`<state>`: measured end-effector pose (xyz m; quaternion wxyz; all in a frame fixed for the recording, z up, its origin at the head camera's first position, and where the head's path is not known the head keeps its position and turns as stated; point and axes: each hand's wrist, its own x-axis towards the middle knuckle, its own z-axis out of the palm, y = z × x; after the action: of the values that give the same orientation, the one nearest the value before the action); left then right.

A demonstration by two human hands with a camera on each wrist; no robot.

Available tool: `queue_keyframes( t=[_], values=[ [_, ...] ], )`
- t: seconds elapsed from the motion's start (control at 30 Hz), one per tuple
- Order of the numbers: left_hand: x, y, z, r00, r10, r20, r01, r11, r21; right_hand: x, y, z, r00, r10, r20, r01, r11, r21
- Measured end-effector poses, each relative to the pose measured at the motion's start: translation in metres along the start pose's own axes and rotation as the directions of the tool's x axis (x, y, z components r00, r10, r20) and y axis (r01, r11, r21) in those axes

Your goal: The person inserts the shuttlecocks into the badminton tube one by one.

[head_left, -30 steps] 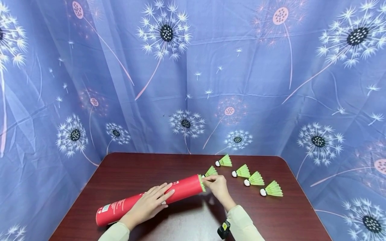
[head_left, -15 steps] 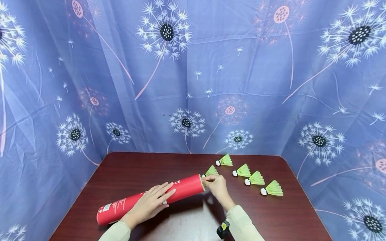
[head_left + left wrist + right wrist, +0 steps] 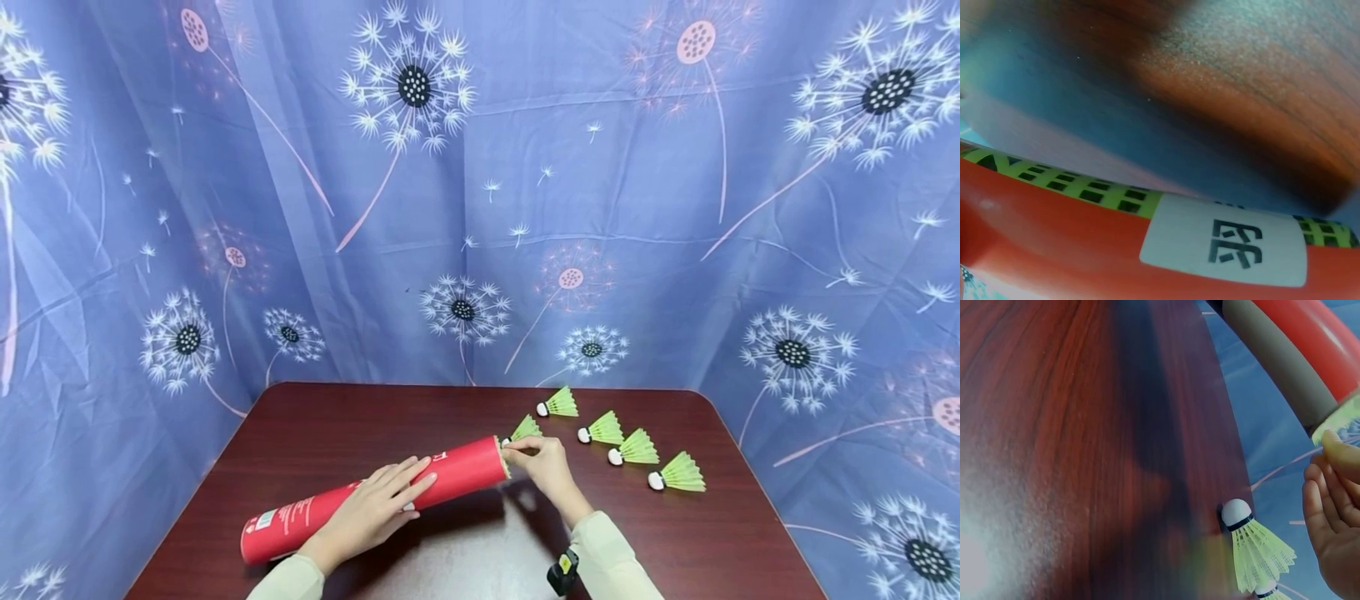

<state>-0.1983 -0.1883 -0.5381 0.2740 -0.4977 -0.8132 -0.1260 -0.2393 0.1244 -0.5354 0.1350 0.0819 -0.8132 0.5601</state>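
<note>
A long red shuttlecock tube [image 3: 467,473] lies slantwise in the head view, its right end raised above the table. My left hand [image 3: 369,507] holds it around the middle, fingers across the top. At the tube's right mouth, my right hand [image 3: 549,472] pinches the edge of a yellow-green shuttlecock [image 3: 1330,425] with thumb and fingertips. Only the skirt's rim shows there; the rest is hidden inside the tube. The left wrist view shows the tube's red side and a white label [image 3: 1222,240] up close.
Several yellow-green shuttlecocks with white heads lie on the dark red wooden table [image 3: 360,425], among them a far one [image 3: 561,402] and a near one [image 3: 681,473]. Another shuttlecock [image 3: 527,428] is partly hidden behind the tube's mouth. A blue dandelion-print curtain [image 3: 510,200] surrounds the table.
The skirt at the tube's mouth sticks out less than a second ago, having slid a little deeper. Both hands and the tube stay almost in place.
</note>
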Motion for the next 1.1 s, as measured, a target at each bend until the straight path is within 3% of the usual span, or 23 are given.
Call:
queue_keyframes(
  t=[0.3, 0.4, 0.57, 0.83, 1.1],
  values=[
    [0.0, -0.001, 0.0, 1.0, 0.002, -0.008, -0.002, 1.0, -0.008, 0.008, 0.005, -0.013, 0.998, 0.06, -0.022, -0.059, 0.998, 0.025],
    [-0.001, -0.001, 0.0, 1.0, 0.001, -0.008, -0.001, 1.0, -0.009, 0.011, 0.008, -0.017, 0.998, 0.032, -0.059, -0.03, 0.999, 0.026],
    [-0.002, -0.001, 0.0, 1.0, -0.004, -0.011, 0.004, 1.0, -0.001, 0.016, 0.014, -0.022, 0.99, -0.01, -0.14, 0.002, 0.998, -0.055],
    [-0.004, 0.0, 0.001, 1.0, -0.011, -0.007, 0.011, 1.0, 0.001, 0.016, 0.026, -0.027, 0.968, 0.109, -0.225, -0.136, 0.985, -0.109],
    [-0.006, -0.001, 0.002, 1.0, -0.013, 0.0, 0.013, 1.0, 0.005, 0.013, 0.037, -0.026, 0.957, 0.203, -0.206, -0.237, 0.959, -0.157]
  ],
)
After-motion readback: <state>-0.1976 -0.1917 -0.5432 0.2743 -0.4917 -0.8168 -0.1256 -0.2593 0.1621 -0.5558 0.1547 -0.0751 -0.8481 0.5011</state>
